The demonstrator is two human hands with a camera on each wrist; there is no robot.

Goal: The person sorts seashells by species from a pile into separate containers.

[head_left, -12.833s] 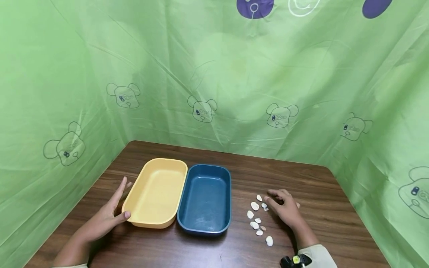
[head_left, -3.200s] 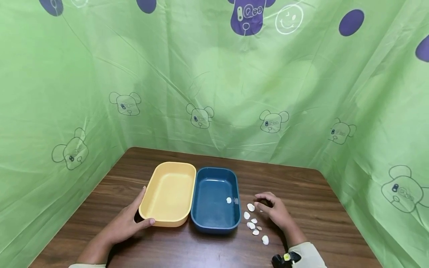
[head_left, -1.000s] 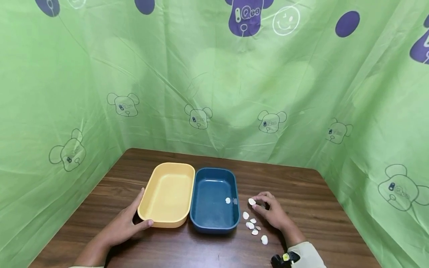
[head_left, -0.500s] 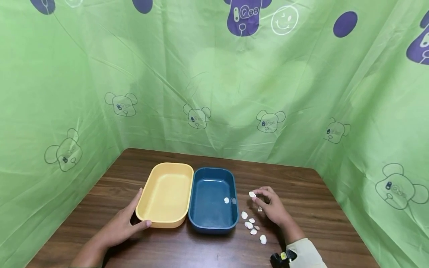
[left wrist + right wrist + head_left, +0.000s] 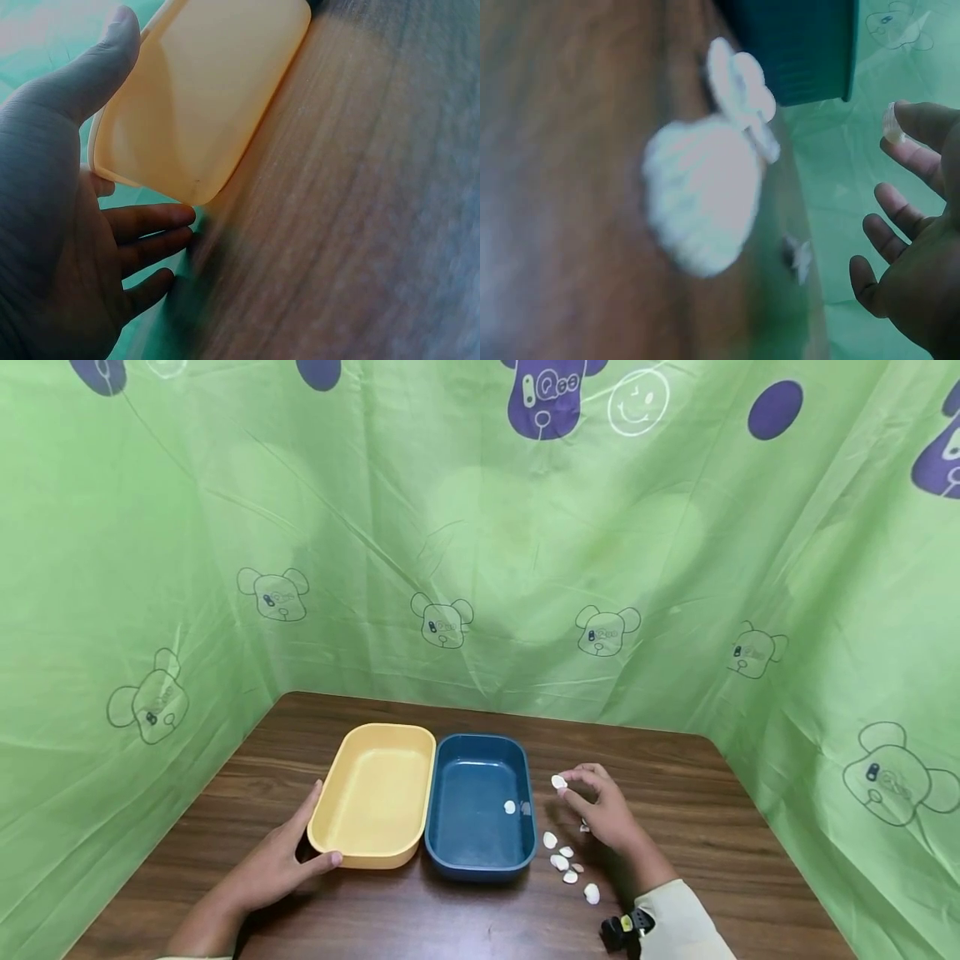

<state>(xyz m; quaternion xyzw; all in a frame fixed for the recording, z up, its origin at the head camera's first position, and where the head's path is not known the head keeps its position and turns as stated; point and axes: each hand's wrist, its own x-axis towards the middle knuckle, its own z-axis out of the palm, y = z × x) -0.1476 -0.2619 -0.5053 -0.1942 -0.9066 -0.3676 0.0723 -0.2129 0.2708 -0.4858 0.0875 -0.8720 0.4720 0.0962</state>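
Observation:
My right hand pinches a white seashell between thumb and fingertips, raised above the table to the right of the blue tray. In the right wrist view the pinched seashell is partly hidden by the fingers. Inside the blue tray, near its right wall, lies one white shell. More shells are scattered on the table below my right hand. My left hand rests against the near left corner of the yellow tray, thumb at the near rim, fingers extended along its left side.
The trays stand side by side on a brown wooden table. Green printed curtain surrounds the table's back and sides. A ribbed shell looms close in the right wrist view. The right wrist wears a black device.
My right hand has picked up a shell from the table and lifted it up and slightly left. Earlier, one shell came to lie in the blue tray. The left hand stays at the yellow tray.

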